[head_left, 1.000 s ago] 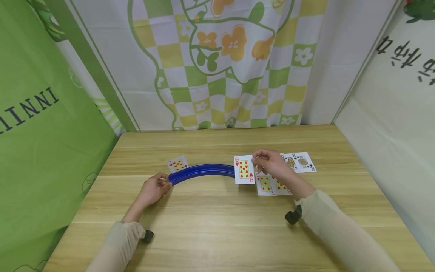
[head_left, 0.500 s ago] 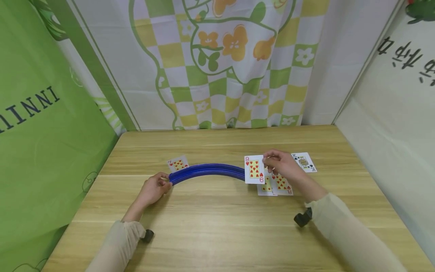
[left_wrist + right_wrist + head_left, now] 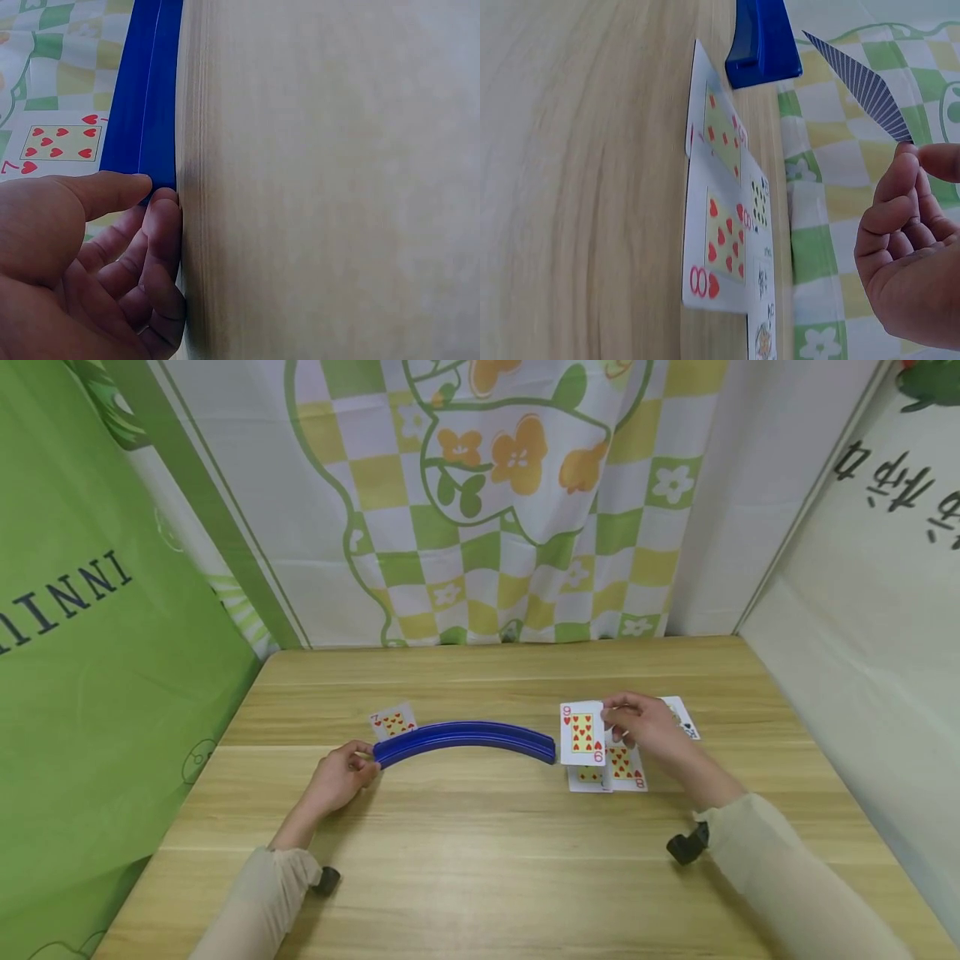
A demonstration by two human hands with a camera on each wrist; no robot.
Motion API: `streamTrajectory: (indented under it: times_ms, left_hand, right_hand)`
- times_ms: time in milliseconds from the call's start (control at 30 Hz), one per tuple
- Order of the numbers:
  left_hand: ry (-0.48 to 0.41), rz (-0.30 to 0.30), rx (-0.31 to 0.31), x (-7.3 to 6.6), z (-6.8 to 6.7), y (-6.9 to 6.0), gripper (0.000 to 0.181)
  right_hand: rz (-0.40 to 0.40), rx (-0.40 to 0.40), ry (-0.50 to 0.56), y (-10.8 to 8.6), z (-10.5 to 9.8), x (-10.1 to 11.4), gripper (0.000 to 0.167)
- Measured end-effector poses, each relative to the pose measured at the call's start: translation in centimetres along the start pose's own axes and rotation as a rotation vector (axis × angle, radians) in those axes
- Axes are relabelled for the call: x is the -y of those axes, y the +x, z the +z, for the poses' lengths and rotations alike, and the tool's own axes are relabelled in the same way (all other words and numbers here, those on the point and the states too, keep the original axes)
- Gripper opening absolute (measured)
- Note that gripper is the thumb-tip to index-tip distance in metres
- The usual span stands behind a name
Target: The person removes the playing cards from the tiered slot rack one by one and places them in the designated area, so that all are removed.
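My left hand [image 3: 337,779] pinches the left end of a curved blue card holder [image 3: 472,737], thumb on top and fingers at its end in the left wrist view. A seven of hearts [image 3: 392,722] shows behind that end, its lower edge hidden by the holder. In my right hand [image 3: 647,723], thumb and fingertips pinch the edge of a nine of hearts [image 3: 582,733], held above the table just past the holder's right end. The right wrist view shows its striped back [image 3: 866,86]. Below it lie a five of diamonds [image 3: 721,133] and an eight of hearts [image 3: 724,240], overlapping.
Behind those two lie more cards in a row, including a spade card [image 3: 759,202] and a king of spades [image 3: 686,718], partly covered by my right hand. The wooden table [image 3: 480,860] ends at a patterned curtain [image 3: 510,568], with fabric walls on both sides.
My right hand has moved to the right with the nine of hearts, from in front of the holder's right end to past it, uncovering that end. My left hand stays put.
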State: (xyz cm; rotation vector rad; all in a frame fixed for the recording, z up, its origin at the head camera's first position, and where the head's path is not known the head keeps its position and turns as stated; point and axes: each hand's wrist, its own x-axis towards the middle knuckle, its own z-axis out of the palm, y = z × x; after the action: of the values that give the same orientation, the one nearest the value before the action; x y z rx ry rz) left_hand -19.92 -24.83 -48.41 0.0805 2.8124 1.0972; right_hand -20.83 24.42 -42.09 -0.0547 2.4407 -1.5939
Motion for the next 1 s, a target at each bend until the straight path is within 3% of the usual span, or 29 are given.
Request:
streamTrajectory:
  times_ms: [233,1000]
  left_hand:
    - [0.006,0.010,0.005,0.1,0.0,0.0,0.032]
    - [0.003,0.005,-0.007,0.0,0.0,-0.1,0.032]
  right_hand:
    - [0.014,-0.042,-0.012,-0.4,-1.0,-0.8,0.034]
    - [0.054,-0.061,0.002,-1.6,-3.2,-2.8,0.036]
